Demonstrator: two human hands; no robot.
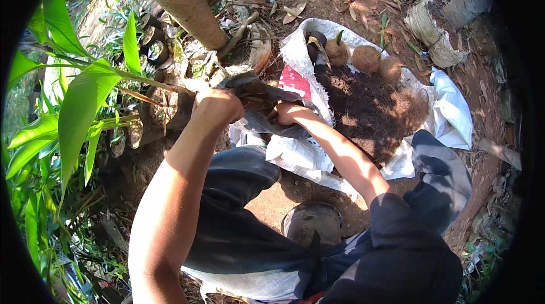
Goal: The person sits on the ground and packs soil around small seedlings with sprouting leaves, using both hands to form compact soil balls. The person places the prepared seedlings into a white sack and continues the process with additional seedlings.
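A dark plastic bag (pixel 255 87), which looks like a polybag for plants, lies on its side in front of my knees with its mouth spread. My left hand (pixel 219 103) is closed in a fist on the bag's left edge; its fingertips are hidden. On the other side, my right hand (pixel 289 113) grips at the bag's opening, fingers curled and partly in shade. Just right of it, an opened white woven sack (pixel 302 153) holds dark soil (pixel 357 108). Brown fibre (pixel 406 110) lies over the soil's right part.
Several sprouting husk-covered balls, perhaps coconuts (pixel 365 59), line the sack's far edge. A trunk or post (pixel 187 6) rises beyond the bag. Broad-leaved potted plants (pixel 91 87) crowd the left. An upturned bucket (pixel 313 223) is between my legs. Dry leaves (pixel 294 12) litter the ground.
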